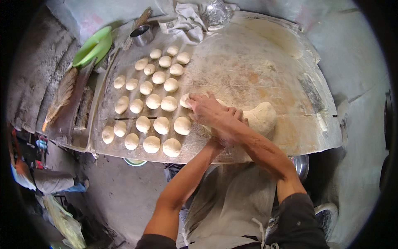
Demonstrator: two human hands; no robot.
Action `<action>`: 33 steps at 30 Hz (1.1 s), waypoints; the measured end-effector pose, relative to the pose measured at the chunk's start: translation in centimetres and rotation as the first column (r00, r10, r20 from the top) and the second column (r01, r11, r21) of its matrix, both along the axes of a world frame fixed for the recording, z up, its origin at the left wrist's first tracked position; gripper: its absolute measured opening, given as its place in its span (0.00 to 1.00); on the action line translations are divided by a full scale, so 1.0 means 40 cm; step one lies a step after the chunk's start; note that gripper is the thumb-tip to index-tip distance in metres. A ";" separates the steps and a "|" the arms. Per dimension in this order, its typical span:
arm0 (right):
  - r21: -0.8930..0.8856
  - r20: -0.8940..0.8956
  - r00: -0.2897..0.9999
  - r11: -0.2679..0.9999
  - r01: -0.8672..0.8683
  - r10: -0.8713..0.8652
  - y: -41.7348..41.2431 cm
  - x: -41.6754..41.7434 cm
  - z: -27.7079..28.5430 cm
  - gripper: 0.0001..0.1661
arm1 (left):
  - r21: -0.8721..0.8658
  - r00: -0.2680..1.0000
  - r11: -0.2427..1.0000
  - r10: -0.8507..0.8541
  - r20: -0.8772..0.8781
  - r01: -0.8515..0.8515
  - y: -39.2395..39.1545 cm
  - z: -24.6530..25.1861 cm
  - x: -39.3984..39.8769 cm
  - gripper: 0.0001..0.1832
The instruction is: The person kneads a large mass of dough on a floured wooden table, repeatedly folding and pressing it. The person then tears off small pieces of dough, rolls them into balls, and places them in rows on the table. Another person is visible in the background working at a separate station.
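My forearms cross over a floured wooden board (pixel 230 74). My right hand (pixel 205 109) reaches across to the left, its fingers curled on a small dough piece (pixel 184 101). Partly beneath it, my left hand (pixel 234 115) has bent fingers around the near end of a large lump of dough (pixel 261 117), which lies to the right. More dough shows between and under the hands, mostly hidden. Several round dough balls (pixel 161 125) sit in loose rows on the board's left half.
Along the back are a metal cup (pixel 142 35), a crumpled cloth (pixel 188 23) and a shiny rounded object (pixel 217 13). To the left are a green plastic basin (pixel 93 46) and a straw brush (pixel 62 95). The board's front edge runs below my hands.
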State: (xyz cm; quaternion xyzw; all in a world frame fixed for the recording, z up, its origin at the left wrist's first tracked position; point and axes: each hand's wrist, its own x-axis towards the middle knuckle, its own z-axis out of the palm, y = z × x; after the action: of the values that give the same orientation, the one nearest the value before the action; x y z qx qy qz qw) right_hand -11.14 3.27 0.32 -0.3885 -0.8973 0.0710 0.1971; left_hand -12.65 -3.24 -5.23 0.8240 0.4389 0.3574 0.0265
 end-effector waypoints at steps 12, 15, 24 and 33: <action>0.185 -0.034 0.965 0.947 0.261 -0.260 -0.272 0.500 -0.068 0.20 | -0.182 0.977 0.977 -0.070 0.203 0.108 -0.085 0.059 -0.056 0.19; 0.265 -0.043 0.855 0.820 0.508 -0.516 -0.474 0.492 -0.068 0.35 | -0.082 1.000 0.996 -0.018 0.019 0.019 -0.208 0.092 -0.058 0.30; -0.072 -0.120 0.696 0.706 0.705 -0.707 -0.101 0.569 -0.046 0.29 | -0.640 0.951 0.766 -0.241 -0.191 0.065 0.206 0.181 0.219 0.31; -0.024 -0.193 0.757 0.775 0.632 -0.624 0.497 0.769 -0.196 0.38 | -0.184 0.822 0.912 -0.411 -0.395 0.367 0.717 0.017 0.449 0.45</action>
State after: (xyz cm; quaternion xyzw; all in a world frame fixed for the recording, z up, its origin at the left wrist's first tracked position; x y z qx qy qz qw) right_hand 19.62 23.14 -7.52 -0.6538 -0.6934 0.0186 0.3024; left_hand 5.32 25.44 -4.53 0.9514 0.2738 0.1337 0.0437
